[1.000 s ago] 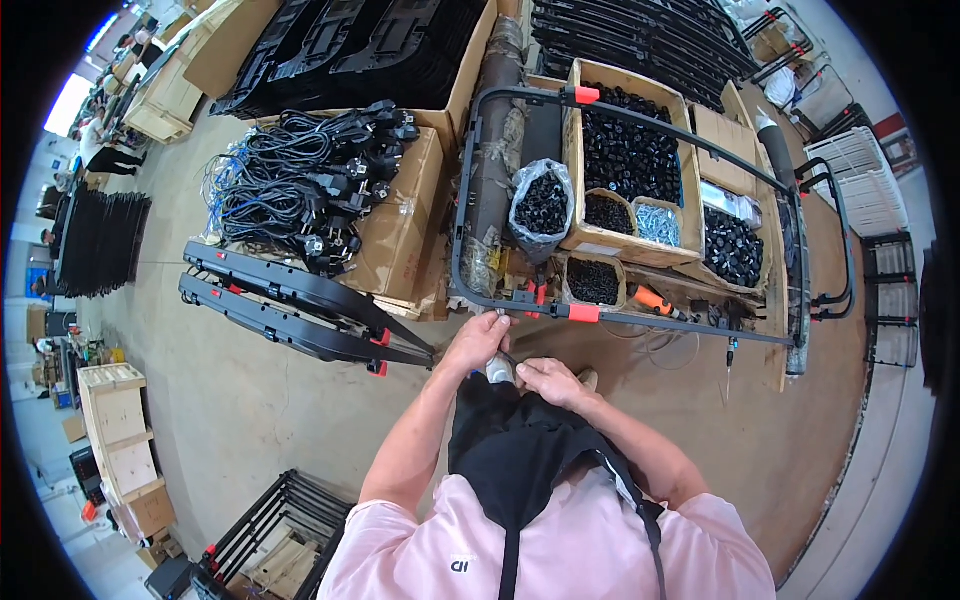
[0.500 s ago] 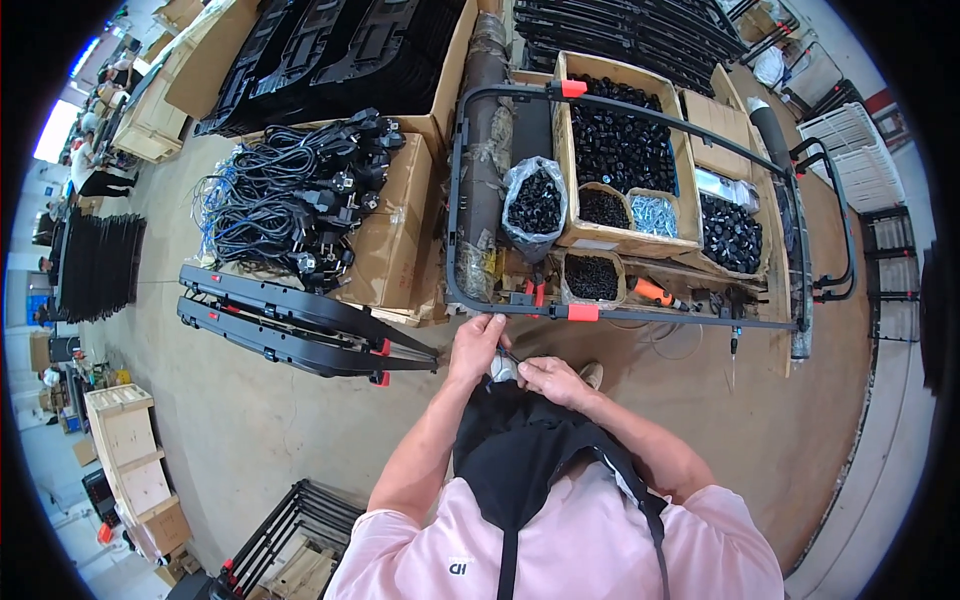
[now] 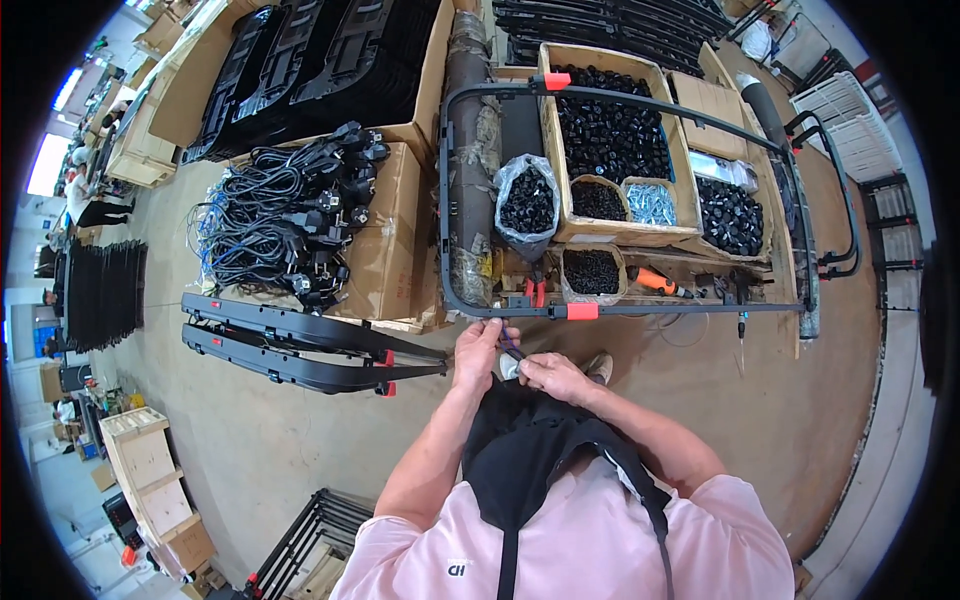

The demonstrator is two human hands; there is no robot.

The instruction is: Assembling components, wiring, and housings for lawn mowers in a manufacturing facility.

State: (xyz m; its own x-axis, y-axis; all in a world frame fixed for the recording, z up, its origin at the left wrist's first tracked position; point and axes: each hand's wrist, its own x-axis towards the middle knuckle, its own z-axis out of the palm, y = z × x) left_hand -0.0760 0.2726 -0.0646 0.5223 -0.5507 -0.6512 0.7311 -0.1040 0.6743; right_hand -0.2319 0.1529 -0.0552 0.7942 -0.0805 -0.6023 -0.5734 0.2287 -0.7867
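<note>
Just below the near rail of a black tubular frame with red clips, my two hands work close together. A small dark, slender piece spans the gap between them; its kind is too small to make out. My left hand is closed on one end of it, thumb and fingers pinched near the frame's near left corner. My right hand pinches the other end, slightly lower and to the right. A red clip sits on the rail above my right hand.
Beyond the rail stand a wooden box of black knobs, a plastic bag of black parts and an orange-handled tool. Power cables lie heaped on a carton at left. Two black frames jut out near my left arm.
The view has shifted slightly. My hands stay near the rail, the left fingers have spread a little, and more of the dark piece shows between them.
</note>
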